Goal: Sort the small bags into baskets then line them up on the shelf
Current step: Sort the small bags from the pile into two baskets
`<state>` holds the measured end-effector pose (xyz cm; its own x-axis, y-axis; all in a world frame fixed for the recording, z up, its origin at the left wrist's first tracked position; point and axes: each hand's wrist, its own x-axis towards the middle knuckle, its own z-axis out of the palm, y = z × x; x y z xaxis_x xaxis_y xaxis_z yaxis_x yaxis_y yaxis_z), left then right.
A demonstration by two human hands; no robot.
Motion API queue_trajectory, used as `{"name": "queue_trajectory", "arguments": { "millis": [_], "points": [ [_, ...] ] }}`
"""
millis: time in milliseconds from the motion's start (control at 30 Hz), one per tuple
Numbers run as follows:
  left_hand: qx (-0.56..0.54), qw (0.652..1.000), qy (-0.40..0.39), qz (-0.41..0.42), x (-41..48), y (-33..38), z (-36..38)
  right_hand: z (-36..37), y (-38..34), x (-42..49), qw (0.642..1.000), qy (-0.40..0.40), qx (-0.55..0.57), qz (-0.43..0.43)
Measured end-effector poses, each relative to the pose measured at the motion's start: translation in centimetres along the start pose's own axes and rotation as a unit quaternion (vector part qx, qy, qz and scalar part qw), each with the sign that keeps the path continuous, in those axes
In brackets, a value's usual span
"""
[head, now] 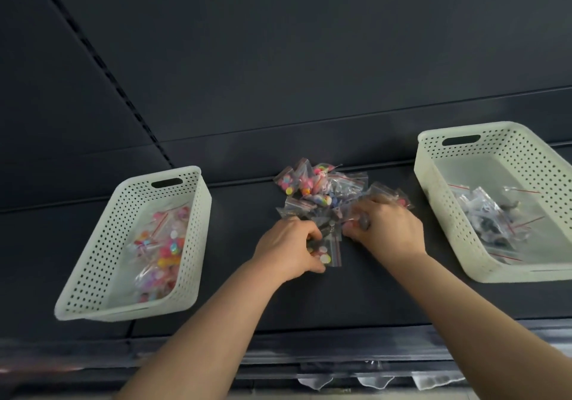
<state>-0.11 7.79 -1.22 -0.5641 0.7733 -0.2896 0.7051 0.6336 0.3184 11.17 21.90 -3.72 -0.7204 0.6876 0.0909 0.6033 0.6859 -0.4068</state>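
Hands (289, 246) (387, 229) amid clear, bead-filled bags (309, 189)

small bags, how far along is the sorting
Partly done. The left basket holds colourful bags and the right basket holds grey and clear ones. In hand: the left hand grips a bag with coloured dots, the right hand is in the pile, grip unclear. Left: the mixed pile on the shelf, then lining up the baskets.

The right basket (433, 164) is running out of frame at 3 o'clock. Your right hand (390, 229) is burying its fingertips in the pile of small bags (315, 189), concealing their hold. Your left hand (288, 251) is covering part of one bag (332, 255). Left basket (198, 201) contents are blurring together.
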Motion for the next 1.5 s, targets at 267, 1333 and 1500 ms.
{"name": "queue_trajectory", "arguments": {
  "millis": [267, 1333, 1500],
  "points": [
    [-0.057, 0.994, 0.094, -0.004, 0.6, -0.1, 0.2, -0.8, 0.0, 0.2, 0.982, 0.108, 0.149, -0.050],
    [-0.050, 0.940, 0.297, -0.158, -6.9, -16.3, -7.7, 4.7, -18.2, 1.3, 0.970, 0.050, 0.069, -0.229],
    [-0.075, 0.961, 0.252, -0.084, -2.9, -11.4, -6.9, 3.2, -11.7, 0.1, 0.990, 0.029, -0.008, -0.138]
  ]
}}
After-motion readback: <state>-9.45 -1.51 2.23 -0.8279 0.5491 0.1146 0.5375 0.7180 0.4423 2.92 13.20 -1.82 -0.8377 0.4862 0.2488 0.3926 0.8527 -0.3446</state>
